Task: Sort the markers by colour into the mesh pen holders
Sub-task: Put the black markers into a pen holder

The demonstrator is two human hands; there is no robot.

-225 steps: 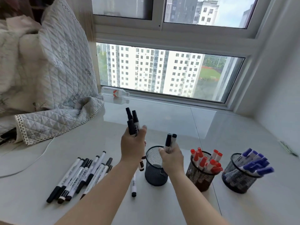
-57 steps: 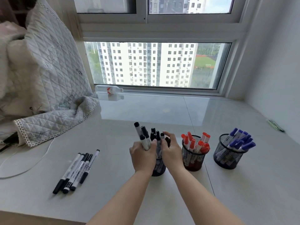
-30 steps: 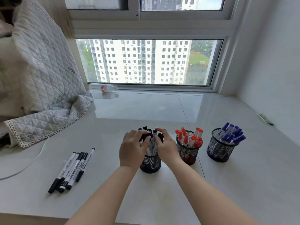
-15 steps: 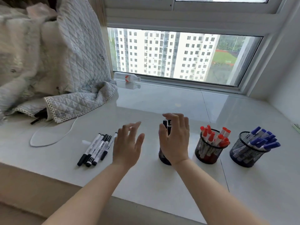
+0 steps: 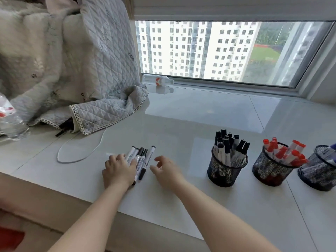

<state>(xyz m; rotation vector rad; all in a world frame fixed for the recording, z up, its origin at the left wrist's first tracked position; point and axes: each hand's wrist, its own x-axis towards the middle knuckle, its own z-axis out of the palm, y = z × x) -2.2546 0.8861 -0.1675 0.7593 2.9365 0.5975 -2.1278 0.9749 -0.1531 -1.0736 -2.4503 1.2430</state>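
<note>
Several loose black markers (image 5: 143,159) lie side by side on the white ledge. My left hand (image 5: 118,170) rests flat on their left side, fingers over the barrels. My right hand (image 5: 166,170) hovers just right of them with loosely curled fingers, holding nothing. To the right stand three mesh holders: one with black markers (image 5: 227,171), one with red markers (image 5: 271,172), and one with blue markers (image 5: 317,176) cut off by the frame edge.
A quilted grey blanket (image 5: 87,73) is heaped at the back left, a white cable (image 5: 80,153) looping out from under it. A small bottle (image 5: 158,81) lies by the window. The ledge's front edge (image 5: 54,186) runs just below my hands.
Both hands left the black holder and moved left to the loose black markers. My left hand now lies on them; the view shifted left.
</note>
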